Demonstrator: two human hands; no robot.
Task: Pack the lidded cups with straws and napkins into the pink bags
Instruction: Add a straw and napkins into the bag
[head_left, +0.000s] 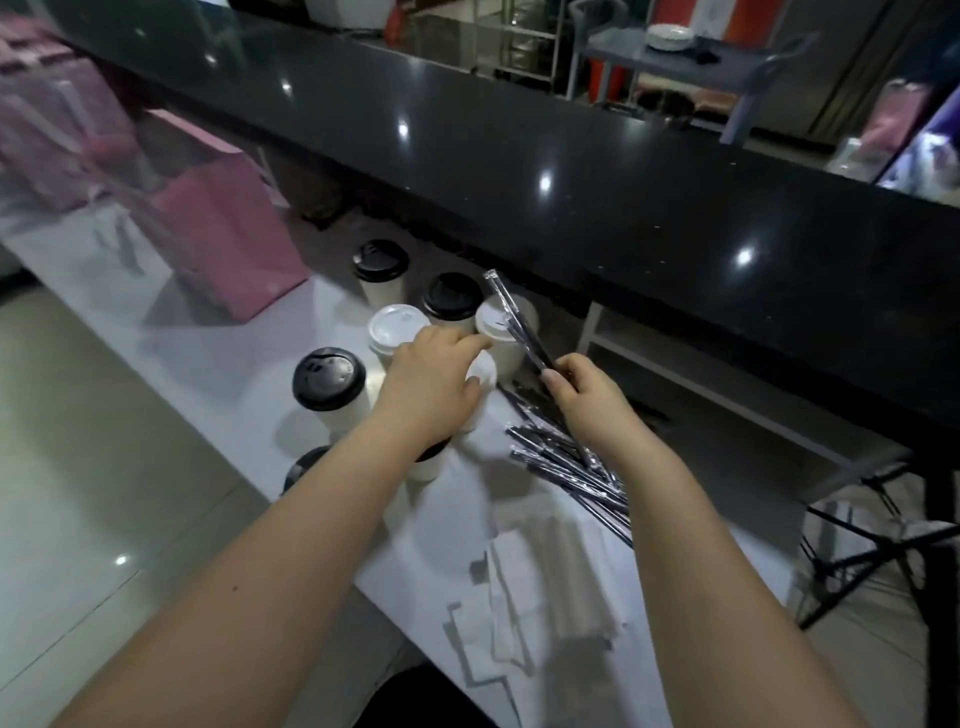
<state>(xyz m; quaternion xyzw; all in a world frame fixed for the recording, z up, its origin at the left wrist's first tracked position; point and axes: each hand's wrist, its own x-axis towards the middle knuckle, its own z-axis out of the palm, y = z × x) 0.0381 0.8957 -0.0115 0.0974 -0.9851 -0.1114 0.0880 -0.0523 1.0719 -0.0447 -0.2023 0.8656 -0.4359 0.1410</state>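
Black counter (519, 156) runs along the desk's right edge, higher than the desk. White desk (234, 364) carries all the task items.

Pink bags (228, 249): one stands upright toward the far end. More pink shapes (47, 135) sit at the far left corner. All are too blurred to see inside.

Cup cluster sits mid-desk, every cup lidded, contents not visible. Black-lidded cups: one far (381, 260), one beside it nearer the right edge (452, 296), one by the left edge (329, 371). Two more (306, 465) are mostly hidden under the left forearm. White-lidded cups: (397, 325) and (501, 319), the latter at the right edge.

Napkins (524, 587): loose white stack at the near end, some fanned out. Straw pile (561, 462): wrapped black straws lying flat between the napkins and the cups, by the right edge.

Left hand (431, 384) is palm-down over the near white-lid cup (480, 371), fingers and thumb curved round its lid. Right hand (582, 395) pinches the held straws (514, 322) at their lower end. They are lifted off the desk and angle up across the right-edge white lid. Count unclear, one or two.
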